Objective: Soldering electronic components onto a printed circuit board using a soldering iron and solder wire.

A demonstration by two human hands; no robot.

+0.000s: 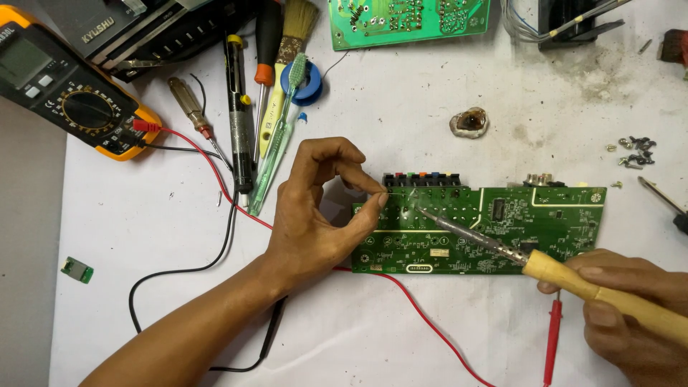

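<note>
Pinching, perhaps solder wire, left hand [315, 215] over circuit board [530, 226].

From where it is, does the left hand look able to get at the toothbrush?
Probably yes. The left hand pinches at the board's top edge, and the toothbrush lies just beyond it on bare table, nothing between. It would have to let go first.

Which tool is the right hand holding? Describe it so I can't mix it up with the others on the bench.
Start at the long green circuit board in the middle of the white table. The right hand grips a soldering iron whose metal tip rests on the board. Unlike other tools here, it has a pale wooden handle.
</note>
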